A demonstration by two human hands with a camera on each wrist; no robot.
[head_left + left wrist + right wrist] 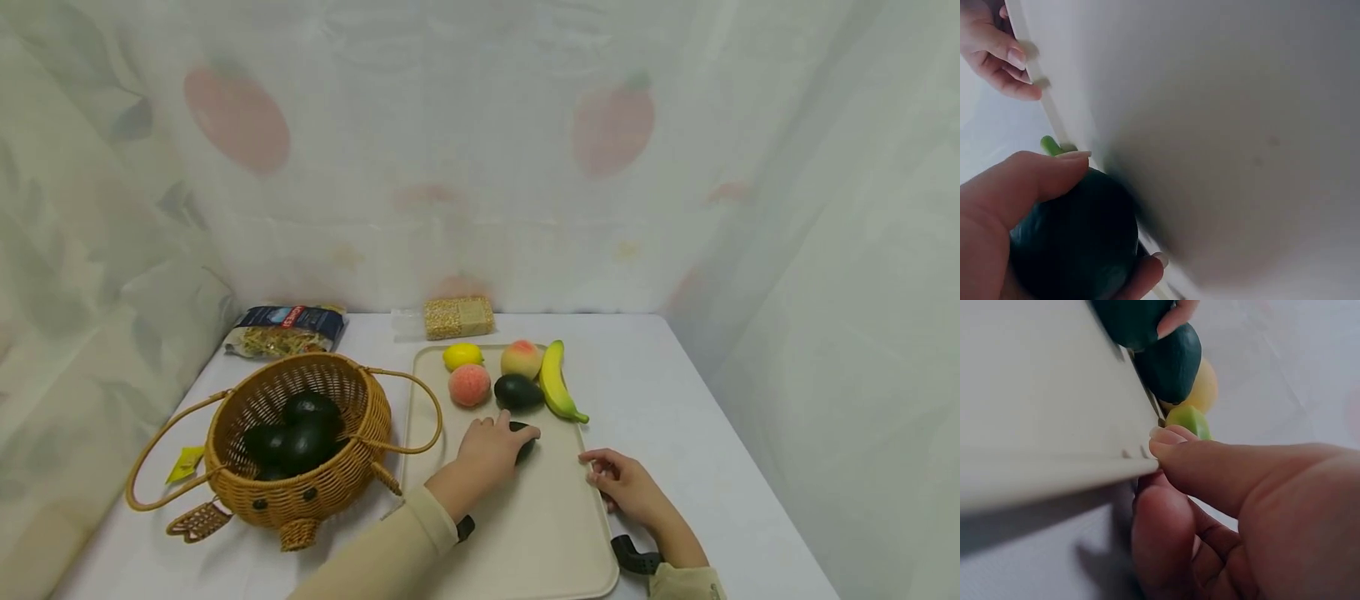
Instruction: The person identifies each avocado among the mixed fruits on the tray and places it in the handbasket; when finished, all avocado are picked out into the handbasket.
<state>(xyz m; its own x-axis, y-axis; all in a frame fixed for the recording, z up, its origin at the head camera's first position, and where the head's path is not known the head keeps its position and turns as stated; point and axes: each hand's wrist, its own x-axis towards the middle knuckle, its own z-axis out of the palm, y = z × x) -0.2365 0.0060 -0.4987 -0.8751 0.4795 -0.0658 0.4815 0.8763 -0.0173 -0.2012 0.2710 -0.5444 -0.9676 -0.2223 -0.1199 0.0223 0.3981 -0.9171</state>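
My left hand grips a dark green avocado over the beige tray, its thumb and fingers on opposite sides of the fruit. At the tray's right edge, my right hand pinches the rim, with the thumb on top and a finger underneath in the right wrist view. Just beyond the left hand lies another avocado on the tray. Around it are a pink peach, a yellow-orange peach, a lemon and a banana lying along the right rim.
To the left stands a wicker basket with an animal face, its handles spread outward and several avocados inside. Behind are a bag of pasta and a clear pack of yellow kernels. A yellow packet lies beside the basket.
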